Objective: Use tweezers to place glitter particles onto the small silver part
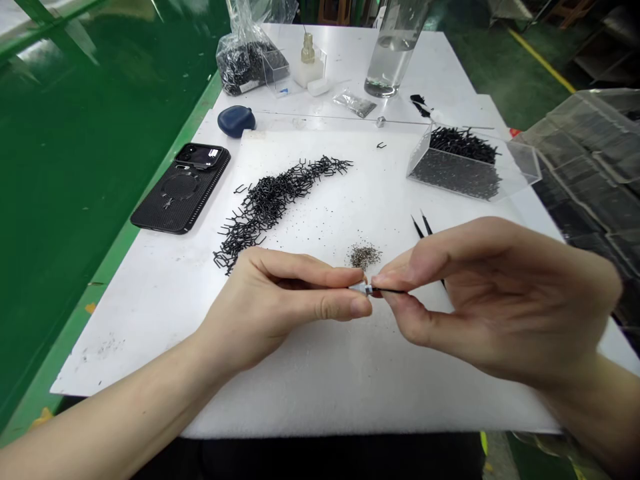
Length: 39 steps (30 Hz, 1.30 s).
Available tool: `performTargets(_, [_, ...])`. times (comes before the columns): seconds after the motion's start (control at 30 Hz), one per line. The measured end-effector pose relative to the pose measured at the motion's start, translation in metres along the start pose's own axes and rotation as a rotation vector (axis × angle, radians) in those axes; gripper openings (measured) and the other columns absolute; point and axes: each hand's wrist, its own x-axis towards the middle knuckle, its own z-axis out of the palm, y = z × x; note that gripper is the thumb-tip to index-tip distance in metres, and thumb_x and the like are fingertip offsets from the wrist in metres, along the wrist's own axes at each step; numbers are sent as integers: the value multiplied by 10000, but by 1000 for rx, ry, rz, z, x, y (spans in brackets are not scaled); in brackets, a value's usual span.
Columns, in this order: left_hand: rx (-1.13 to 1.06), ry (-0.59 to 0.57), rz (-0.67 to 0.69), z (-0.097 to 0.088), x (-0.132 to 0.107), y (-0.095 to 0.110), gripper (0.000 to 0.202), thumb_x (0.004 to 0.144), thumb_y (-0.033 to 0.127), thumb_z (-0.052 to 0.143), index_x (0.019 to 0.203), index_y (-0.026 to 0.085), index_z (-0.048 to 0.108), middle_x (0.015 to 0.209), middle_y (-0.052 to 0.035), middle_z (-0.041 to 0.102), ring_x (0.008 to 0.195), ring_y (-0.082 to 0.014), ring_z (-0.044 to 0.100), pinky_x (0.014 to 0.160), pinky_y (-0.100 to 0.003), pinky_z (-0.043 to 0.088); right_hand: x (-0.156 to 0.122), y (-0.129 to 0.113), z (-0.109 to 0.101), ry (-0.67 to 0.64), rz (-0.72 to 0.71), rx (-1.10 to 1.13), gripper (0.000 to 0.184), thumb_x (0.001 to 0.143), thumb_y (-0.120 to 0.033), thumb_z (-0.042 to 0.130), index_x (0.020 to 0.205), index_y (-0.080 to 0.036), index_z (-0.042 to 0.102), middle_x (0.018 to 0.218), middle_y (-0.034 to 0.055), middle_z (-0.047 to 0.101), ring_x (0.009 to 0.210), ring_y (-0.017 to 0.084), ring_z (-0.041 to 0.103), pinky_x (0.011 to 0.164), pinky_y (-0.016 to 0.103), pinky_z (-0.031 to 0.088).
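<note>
In the head view, the left hand (280, 300) and right hand (495, 300) met at centre frame, above a white pad (320, 373) on the table (450, 80). The left fingers (340, 308), thumb and forefinger, were clamped on a tiny silver piece (361, 288). The right fingers (415, 267) were pinched together on a thin black pin (393, 291).

Pin and piece touched end to end. Their long axis lay level across the frame, with the pin pointing left into the piece.

Just above them in the frame lay a small heap of grey bits (364, 255). The tips of tweezers (420, 225) showed behind the right hand, pointing to the upper left. A pile of black clips (275, 200) stretched across the pad at centre left.

A phone (183, 190) in a black case lay face down at left, its markings too small to read, with a blue pouch (236, 121) above it. At upper left a bag (245, 57) of black parts bore a label, also too small to read. A clear box (460, 167) of clips sat at right, and a bottle (395, 47) stood at top centre.
</note>
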Motion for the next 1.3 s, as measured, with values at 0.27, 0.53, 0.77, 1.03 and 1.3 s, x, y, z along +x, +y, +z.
performTargets(0.27, [-13, -22, -1, -1, 2, 0, 230, 704, 108, 911, 824, 296, 853, 834, 37, 834, 789, -153, 801, 766, -184, 657, -1, 3, -1, -28, -40, -27, 335, 745, -36, 789, 929, -309, 728, 872, -31, 796, 753, 195, 779, 687, 337, 667])
performTargets(0.53, [-2, -25, 20, 0, -1, 1, 232, 714, 86, 899, 832, 280, 853, 830, 38, 834, 790, -135, 794, 770, -164, 648, 0, 7, 0, -10, -68, 24, 332, 726, -24, 802, 924, -278, 721, 881, -36, 787, 765, 190, 779, 689, 338, 673])
performTargets(0.77, [-42, -42, 59, 0, 1, -2, 251, 729, 58, 881, 855, 272, 843, 847, 56, 834, 817, -126, 797, 793, -160, 655, 5, 12, 4, 5, -120, 157, 400, 730, 23, 770, 996, -270, 715, 885, -34, 751, 781, 169, 759, 699, 311, 675])
performTargets(1.03, [-53, -39, 63, 2, 2, -3, 207, 751, 96, 881, 871, 258, 831, 841, 49, 834, 816, -120, 799, 796, -155, 652, 5, 16, 7, 35, -144, 185, 401, 735, 13, 768, 1006, -278, 717, 860, -26, 729, 768, 178, 743, 677, 326, 667])
performTargets(1.3, [3, -16, 143, 1, 4, -4, 288, 791, 210, 880, 1042, 334, 814, 875, 64, 802, 775, -86, 752, 777, -171, 643, 10, 13, 0, 150, -28, 180, 389, 715, -25, 831, 999, -263, 712, 864, -39, 744, 766, 152, 764, 693, 266, 659])
